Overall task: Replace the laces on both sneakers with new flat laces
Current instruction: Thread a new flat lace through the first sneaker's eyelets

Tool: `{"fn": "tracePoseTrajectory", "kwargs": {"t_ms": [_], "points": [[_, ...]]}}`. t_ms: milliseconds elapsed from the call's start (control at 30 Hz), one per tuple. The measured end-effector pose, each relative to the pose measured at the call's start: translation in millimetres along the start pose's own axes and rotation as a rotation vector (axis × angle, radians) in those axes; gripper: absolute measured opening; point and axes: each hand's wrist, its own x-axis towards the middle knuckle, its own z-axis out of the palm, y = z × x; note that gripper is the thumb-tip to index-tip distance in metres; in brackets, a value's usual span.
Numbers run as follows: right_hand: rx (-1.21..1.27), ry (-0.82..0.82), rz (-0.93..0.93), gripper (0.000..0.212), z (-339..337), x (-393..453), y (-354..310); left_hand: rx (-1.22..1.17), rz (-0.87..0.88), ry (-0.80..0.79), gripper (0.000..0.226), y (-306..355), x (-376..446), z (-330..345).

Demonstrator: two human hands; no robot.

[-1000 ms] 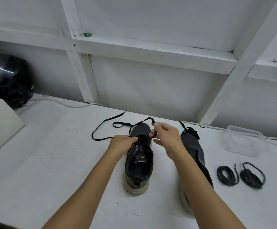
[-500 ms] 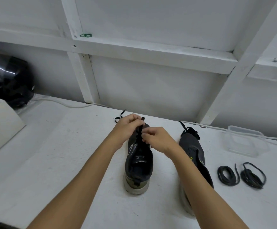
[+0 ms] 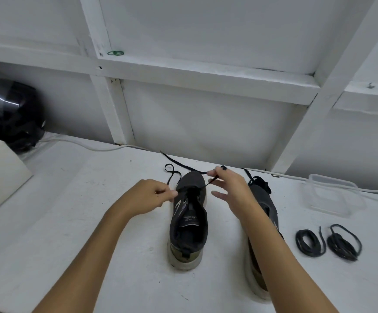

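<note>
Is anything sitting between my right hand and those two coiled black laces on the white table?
Yes. The second dark sneaker stands between the right hand and the two coiled black laces, partly hidden by the right forearm. The hand already pinches the black flat lace of the middle sneaker.

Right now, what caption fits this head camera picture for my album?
Both hands, left hand and right hand, thread a black flat lace through the left sneaker.

I see two bare forearms entering from the bottom edge, no sleeves, watch or rings visible. Left hand [image 3: 148,195] and right hand [image 3: 233,190] wear no gloves; fingernails look short and unpainted.
</note>
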Motion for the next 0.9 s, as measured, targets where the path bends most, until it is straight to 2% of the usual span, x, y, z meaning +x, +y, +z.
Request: {"fn": "tracePoseTrajectory", "kwargs": {"t_ms": [133, 267, 300, 333, 400, 467, 500, 567, 633, 667, 767, 800, 833, 900], "points": [[0.348, 0.077, -0.052, 0.047, -20, -5, -7, -0.072, -0.016, 0.134, 0.030, -9, -8, -18], [0.549, 0.251, -0.145, 0.040, -35, -14, -20, -0.073, -0.045, 0.178, 0.029, -12, -13, -23], [0.481, 0.323, -0.161, 0.036, -40, -15, -21, -0.075, -0.047, 0.178, 0.029, -12, -13, -23], [0.310, 0.396, -0.159, 0.035, -45, -17, -20, -0.076, -0.045, 0.176, 0.028, -11, -13, -23], [-0.332, 0.445, -0.061, 0.043, -52, -19, -14, -0.073, -0.031, 0.173, 0.027, -9, -13, -21], [-0.984, 0.395, 0.100, 0.052, -51, -21, -7, -0.082, -0.004, 0.176, 0.022, -5, -11, -19], [-1.141, 0.390, 0.140, 0.050, -46, -23, -5, -0.094, 0.013, 0.179, 0.019, -2, -11, -19], [-1.215, 0.415, 0.111, 0.043, -34, -25, -6, -0.113, 0.043, 0.178, 0.017, 4, -9, -18], [-1.159, 0.326, -0.049, 0.030, -18, -26, -8, -0.124, 0.071, 0.165, 0.019, 12, -9, -17], [-1.075, 0.218, -0.138, 0.023, -8, -27, -11, -0.124, 0.086, 0.154, 0.020, 16, -9, -17], [-0.914, -0.121, -0.332, 0.040, 21, -26, -20, -0.133, 0.149, 0.112, 0.018, 31, -9, -18], [-0.911, -0.190, -0.371, 0.036, 28, -24, -21, -0.138, 0.174, 0.104, 0.017, 35, -9, -19], [-0.922, -0.220, -0.391, 0.026, 33, -21, -21, -0.137, 0.190, 0.103, 0.017, 38, -10, -20], [-0.979, -0.153, -0.395, 0.013, 35, -12, -19, -0.116, 0.181, 0.118, 0.016, 38, -10, -25]]}}
